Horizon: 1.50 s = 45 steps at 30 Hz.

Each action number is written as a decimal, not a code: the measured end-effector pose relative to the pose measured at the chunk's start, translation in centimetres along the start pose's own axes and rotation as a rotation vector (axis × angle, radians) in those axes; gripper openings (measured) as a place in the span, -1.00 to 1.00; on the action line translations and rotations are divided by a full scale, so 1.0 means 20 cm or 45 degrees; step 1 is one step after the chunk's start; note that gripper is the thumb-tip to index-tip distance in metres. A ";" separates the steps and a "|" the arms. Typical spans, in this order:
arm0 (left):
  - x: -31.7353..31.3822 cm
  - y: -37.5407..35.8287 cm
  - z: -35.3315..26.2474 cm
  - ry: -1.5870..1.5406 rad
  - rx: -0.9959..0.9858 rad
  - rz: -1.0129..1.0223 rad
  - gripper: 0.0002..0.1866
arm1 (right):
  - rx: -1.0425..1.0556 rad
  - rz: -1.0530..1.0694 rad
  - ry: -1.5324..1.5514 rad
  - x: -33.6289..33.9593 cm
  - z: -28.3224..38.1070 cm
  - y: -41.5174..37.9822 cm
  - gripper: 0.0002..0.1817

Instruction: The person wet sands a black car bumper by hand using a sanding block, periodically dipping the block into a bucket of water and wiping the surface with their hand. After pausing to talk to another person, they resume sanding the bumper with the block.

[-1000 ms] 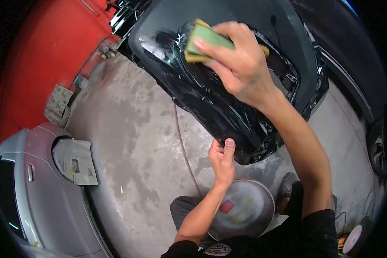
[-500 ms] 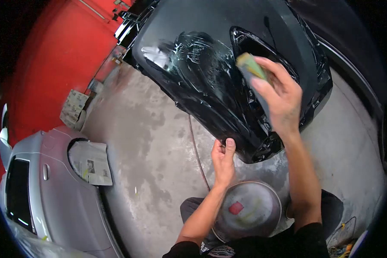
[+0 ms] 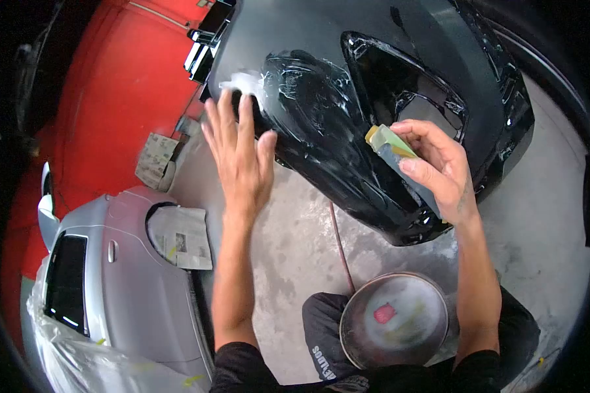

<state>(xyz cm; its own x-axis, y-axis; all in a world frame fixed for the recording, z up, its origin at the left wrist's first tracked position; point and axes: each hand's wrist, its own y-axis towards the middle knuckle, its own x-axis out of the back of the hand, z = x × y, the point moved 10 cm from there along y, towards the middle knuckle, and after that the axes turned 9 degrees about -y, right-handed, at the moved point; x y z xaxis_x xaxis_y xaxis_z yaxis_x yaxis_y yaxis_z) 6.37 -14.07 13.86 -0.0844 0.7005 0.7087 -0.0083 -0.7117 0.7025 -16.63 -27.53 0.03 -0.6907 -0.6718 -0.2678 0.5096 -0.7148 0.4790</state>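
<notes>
A black car bumper stretches across the upper middle of the head view, its near part wet and streaked with whitish suds. My right hand grips a sanding block, green and yellow with a dark grey sheet along its underside, close over the bumper beside a triangular opening. Its fingers are closed on the block. My left hand has its fingers spread and holds nothing; the fingertips overlap the bumper's left end, just below a shiny white patch.
Between my knees stands a round basin of cloudy water with a small red piece in it. A hose crosses the concrete floor. At left is a silver car, partly covered with newspaper and plastic sheeting, before a red wall.
My left hand has let go of the bumper's lower edge and moved up and left, opening its fingers. My right hand has moved the sanding block lower along the bumper. The view has shifted.
</notes>
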 end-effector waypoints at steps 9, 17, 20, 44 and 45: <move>-0.19 -0.01 -0.23 0.146 -0.311 0.302 -0.13 | 0.075 -0.082 -0.033 0.03 0.00 0.03 -0.48; -0.31 -0.26 -0.60 -0.122 -0.380 0.548 -0.07 | 0.054 -0.135 0.037 0.05 -0.02 0.03 -0.49; -0.31 -0.35 -0.67 -0.234 -0.471 0.610 -0.08 | 0.046 -0.105 0.063 0.04 0.00 0.03 -0.50; -0.25 -0.24 -0.51 -0.135 -0.372 0.393 -0.25 | 0.004 -0.116 0.014 0.04 -0.03 0.03 -0.48; -0.27 -0.29 -0.58 -0.220 -0.431 0.443 -0.27 | -0.008 -0.113 0.015 0.04 -0.03 0.03 -0.48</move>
<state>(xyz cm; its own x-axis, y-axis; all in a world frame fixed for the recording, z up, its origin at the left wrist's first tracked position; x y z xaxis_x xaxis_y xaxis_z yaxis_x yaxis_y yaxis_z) -4.77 -14.31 5.24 0.0265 0.3974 0.9173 -0.3332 -0.8616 0.3829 -16.62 -28.68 -0.42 -0.7272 -0.6079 -0.3187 0.4497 -0.7728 0.4479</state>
